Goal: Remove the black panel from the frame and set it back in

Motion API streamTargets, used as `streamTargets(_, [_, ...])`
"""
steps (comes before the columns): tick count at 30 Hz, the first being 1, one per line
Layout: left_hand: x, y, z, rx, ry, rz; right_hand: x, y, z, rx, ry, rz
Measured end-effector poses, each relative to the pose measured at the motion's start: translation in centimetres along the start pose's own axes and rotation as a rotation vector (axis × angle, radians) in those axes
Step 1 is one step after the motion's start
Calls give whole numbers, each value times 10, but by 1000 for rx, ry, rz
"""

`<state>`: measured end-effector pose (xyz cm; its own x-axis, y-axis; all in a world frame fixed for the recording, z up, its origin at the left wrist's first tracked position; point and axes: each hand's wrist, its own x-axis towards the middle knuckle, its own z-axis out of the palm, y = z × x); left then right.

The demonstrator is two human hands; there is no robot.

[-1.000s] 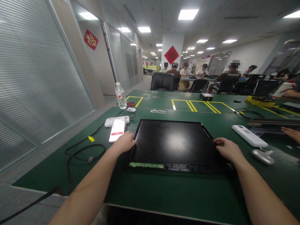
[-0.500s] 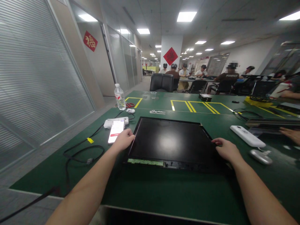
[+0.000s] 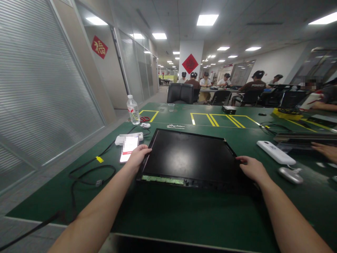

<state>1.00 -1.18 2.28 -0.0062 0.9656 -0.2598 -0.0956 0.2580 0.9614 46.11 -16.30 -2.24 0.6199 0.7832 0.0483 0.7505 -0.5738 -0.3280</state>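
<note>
A black flat display panel [image 3: 193,154] in a thin frame lies screen up in front of me, with a green circuit strip [image 3: 162,180] along its near left edge. My left hand [image 3: 139,157] is closed on the panel's left edge, thumb on top and the other fingers partly hidden. On the opposite side, my right hand [image 3: 251,168] pinches the right edge between thumb and fingers. Just left of my left hand, a lit phone [image 3: 129,147] leans on a white power bank [image 3: 119,140].
A water bottle [image 3: 133,110], red-handled scissors [image 3: 144,119] and a black cable [image 3: 92,181] are on the left. To the right lie a white power bank [image 3: 276,152] and a silver mouse-like device [image 3: 290,175]. A co-worker's hand [image 3: 325,150] reaches in at the right edge.
The panel looks slightly raised, and my left fingers have closed further over its left edge. My right hand keeps its grip. The whole view has shifted a little.
</note>
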Motion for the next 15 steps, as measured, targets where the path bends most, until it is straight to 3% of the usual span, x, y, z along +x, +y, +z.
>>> streamTargets(15, [19,-11,-8,-130,-124,-77,1,1,2,-24,-34,-30])
